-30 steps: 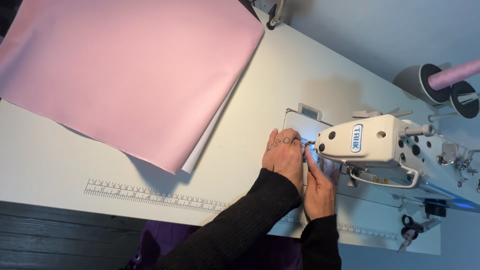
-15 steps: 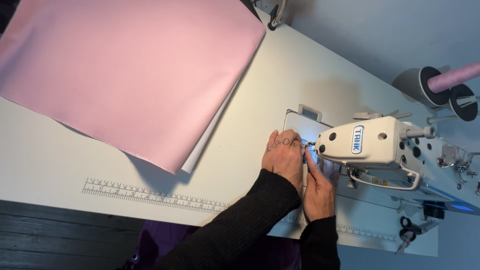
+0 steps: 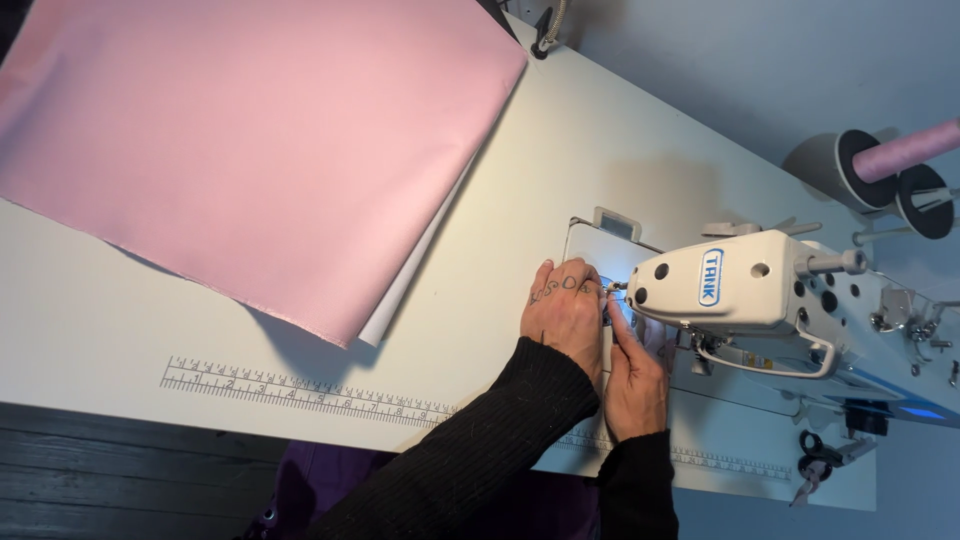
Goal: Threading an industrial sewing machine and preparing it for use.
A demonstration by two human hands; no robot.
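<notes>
Left hand [image 3: 562, 312] and right hand [image 3: 634, 378] lie side by side, fingertips bunched at the needle area of the white sewing machine [image 3: 760, 290]; what they pinch cannot be told. Pink fabric [image 3: 250, 150] lies well apart on the table [image 3: 560, 150].

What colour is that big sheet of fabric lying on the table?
Pale pink, plain, no pattern; the fabric sheet shows clearly in the head view.

fabric [image 3: 240, 150] left of sewing machine [image 3: 760, 290]
</notes>
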